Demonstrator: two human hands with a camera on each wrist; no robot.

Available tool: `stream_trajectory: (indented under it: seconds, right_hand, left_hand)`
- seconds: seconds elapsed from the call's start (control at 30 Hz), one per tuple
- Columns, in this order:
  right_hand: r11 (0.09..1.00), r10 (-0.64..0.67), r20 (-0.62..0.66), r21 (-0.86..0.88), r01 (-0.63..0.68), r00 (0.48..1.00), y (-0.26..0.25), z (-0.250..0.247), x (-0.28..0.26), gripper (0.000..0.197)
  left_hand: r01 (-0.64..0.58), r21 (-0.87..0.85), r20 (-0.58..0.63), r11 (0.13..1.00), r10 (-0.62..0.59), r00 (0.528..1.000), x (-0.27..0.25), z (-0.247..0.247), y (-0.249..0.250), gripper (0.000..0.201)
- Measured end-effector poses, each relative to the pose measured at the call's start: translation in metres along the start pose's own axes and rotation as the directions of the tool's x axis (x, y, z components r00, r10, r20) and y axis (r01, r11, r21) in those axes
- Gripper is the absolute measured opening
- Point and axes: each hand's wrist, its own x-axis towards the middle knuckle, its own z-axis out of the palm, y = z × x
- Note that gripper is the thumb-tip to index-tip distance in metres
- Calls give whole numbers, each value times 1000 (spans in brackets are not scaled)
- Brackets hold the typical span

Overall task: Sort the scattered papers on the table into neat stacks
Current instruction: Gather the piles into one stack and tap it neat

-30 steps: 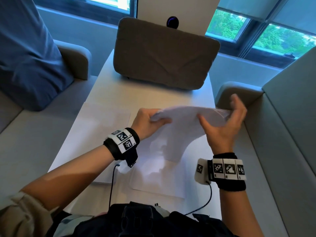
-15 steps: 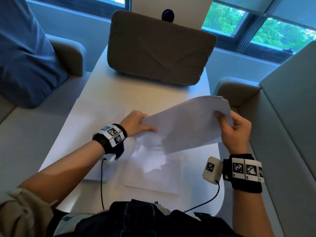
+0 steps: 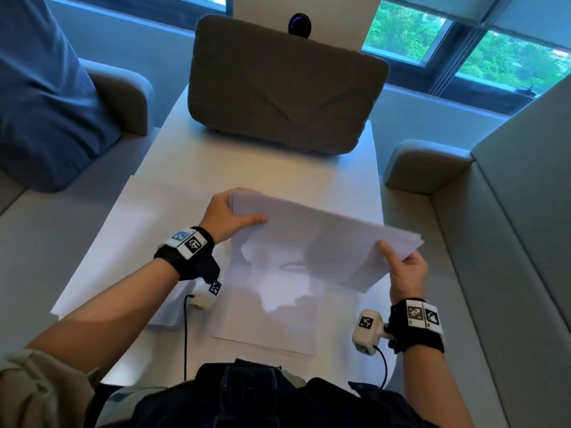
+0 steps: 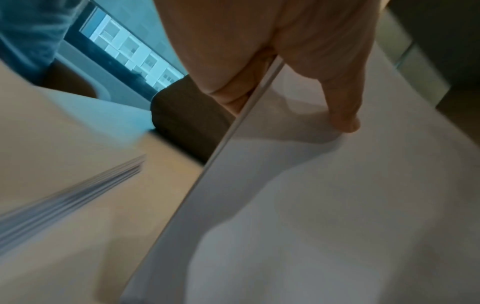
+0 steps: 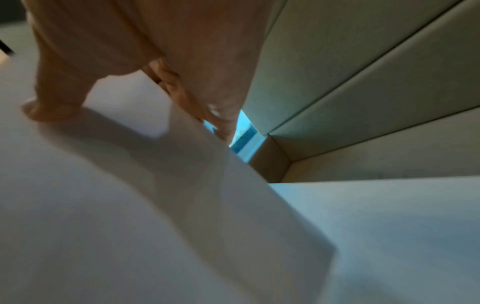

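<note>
Both hands hold a sheaf of white papers (image 3: 324,239) in the air over the middle of the table (image 3: 278,174). My left hand (image 3: 228,216) pinches its far left corner, thumb on top and fingers under. My right hand (image 3: 404,267) pinches the near right corner the same way. In the left wrist view the sheaf (image 4: 324,205) shows its squared edge under the thumb (image 4: 342,121). In the right wrist view the thumb (image 5: 46,109) lies on the top sheet (image 5: 130,205). A flat stack (image 3: 272,313) lies below, and a wider stack (image 3: 123,242) lies at the left.
A brown cushion (image 3: 284,84) stands at the table's far end, with a dark round camera (image 3: 299,24) behind it. Grey sofa seats flank the table, with a blue pillow (image 3: 40,97) on the left one. Cables hang from the wrist cameras near the table's front edge.
The sheaf has turned and flattened, its left end now farther from me and its right end nearer. My right hand came down toward me; my left hand moved away along the table.
</note>
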Motion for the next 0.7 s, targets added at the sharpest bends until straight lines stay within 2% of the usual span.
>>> stream_trajectory:
  seconds: [0.1,0.17,0.33,0.4,0.47,0.53,0.57,0.6,0.63,0.67,0.7]
  right_hand:
    - [990,132,28,-56,-131,991,19,0,-6,23]
    - [981,181,40,-76,-177,983,27,0,-7,24]
    - [976,203,52,-94,-198,978,29,0,-3,24]
    - [979,173,40,-120,-167,984,27,0,1,15]
    - [984,93,55,-160,-83,994,19,4,3,10]
    - [981,-7,96,-190,25,995,5,9,4,18]
    - [976,-63,128,-198,88,990,-3,12,4,21]
    - [967,-123,176,-202,158,977,-12,15,4,23]
    - [952,-185,230,-198,232,956,-20,19,3,26]
    - [934,-239,285,-193,300,928,-28,22,2,28]
    - [915,-287,333,-180,360,898,-36,26,0,32]
  left_hand:
    - [97,95,83,991,-105,991,-8,2,-24,36]
    - [114,108,97,988,-124,987,-12,5,-33,36]
    - [156,122,64,980,-164,984,-13,12,-32,29]
    - [152,195,38,969,-163,986,-10,16,-25,34]
    - [23,286,-18,958,-18,1000,-6,16,-15,40]
    - [-186,350,-37,918,212,977,0,12,-2,49]
    - [-278,443,-37,852,327,944,4,9,2,58]
    - [-334,595,-14,731,424,906,8,6,6,68]
    - [-349,742,45,573,476,878,11,5,12,79]
    - [-358,824,129,439,471,873,13,5,17,89]
    - [-388,850,211,355,446,870,13,6,23,92]
